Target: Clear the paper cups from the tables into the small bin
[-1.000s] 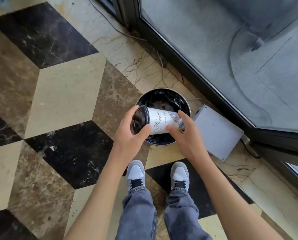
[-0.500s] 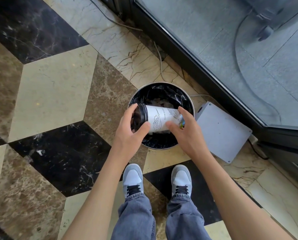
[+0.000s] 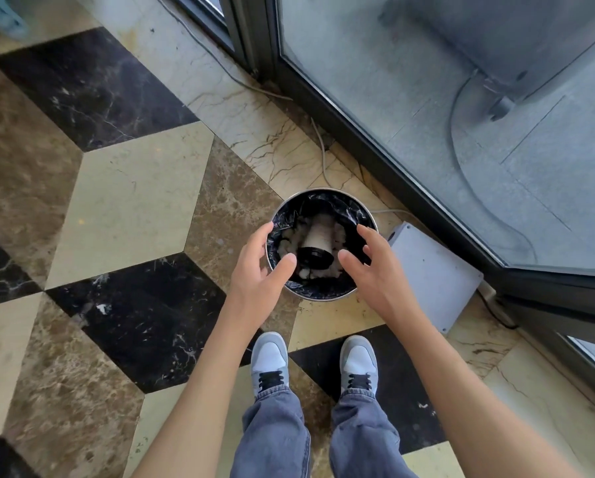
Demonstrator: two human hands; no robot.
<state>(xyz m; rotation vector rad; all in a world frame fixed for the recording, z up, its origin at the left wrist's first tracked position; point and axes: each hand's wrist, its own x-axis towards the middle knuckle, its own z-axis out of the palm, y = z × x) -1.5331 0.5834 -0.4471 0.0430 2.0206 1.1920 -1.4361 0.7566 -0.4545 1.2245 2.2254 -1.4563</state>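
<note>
Both hands hover spread above the small bin (image 3: 323, 193), holding nothing: the left hand (image 3: 258, 270) over its near-left rim, the right hand (image 3: 372, 270) over its near-right rim, fingers loose and apart. Straight below, between them, the paper cup (image 3: 318, 244) lies on crumpled white paper inside the black liner, dark lid toward the person, long axis pointing away. Neither hand is clearly nearer.

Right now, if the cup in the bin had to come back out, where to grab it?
Grip the paper cup around its white body just behind the black lid, coming straight down from above. It lies on its side in the small bin, lid end toward the person, with the liner walls blocking any sideways approach.
</note>
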